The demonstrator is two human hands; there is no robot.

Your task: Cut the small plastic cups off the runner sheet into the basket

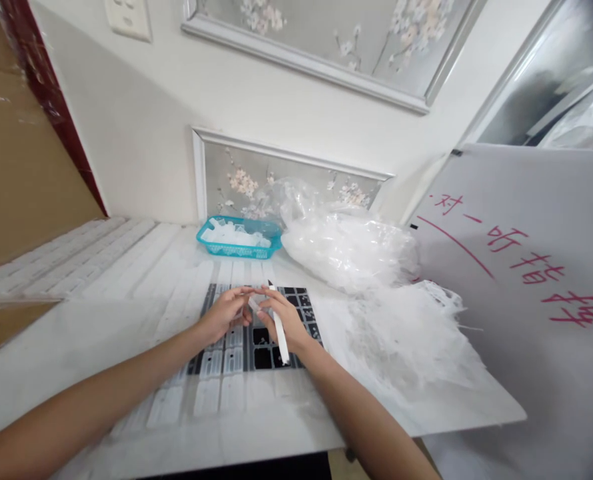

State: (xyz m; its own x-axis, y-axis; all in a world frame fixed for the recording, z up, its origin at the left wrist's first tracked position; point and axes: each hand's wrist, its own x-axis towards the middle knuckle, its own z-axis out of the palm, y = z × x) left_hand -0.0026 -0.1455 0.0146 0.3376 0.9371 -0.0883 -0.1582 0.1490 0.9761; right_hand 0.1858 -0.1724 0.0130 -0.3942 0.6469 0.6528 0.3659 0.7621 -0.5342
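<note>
Near edge first: white table (pixel 41 380), pale strips (pixel 206 398) on or under its surface, can't tell which. Then the dark gridded sheet (pixel 263 360) between the forearms. Over it, left hand (pixel 229 312) and right hand (pixel 286 319) meet, fingers bent, tips nearly together at a small translucent piece (pixel 254 304). Right fingers look pinched on it; left grip hidden, can't tell if it grasps or only touches. Right hand also has a white pen-like tool (pixel 279 335), dark tip pointing away, lodged along the hand. Risks: tip sits close to the fingertips, so a wrist twist might nick the left; the double load could let tool or piece slip; a dropped clear piece would be hard to spot on pale strips. Right side, heap of white scraps (pixel 419 340) could swallow it too. Beyond: blue basket (pixel 236 251) of white pieces, clear plastic bag (pixel 346 243) crowding its rim, floral panel (pixel 236 180) behind.
</note>
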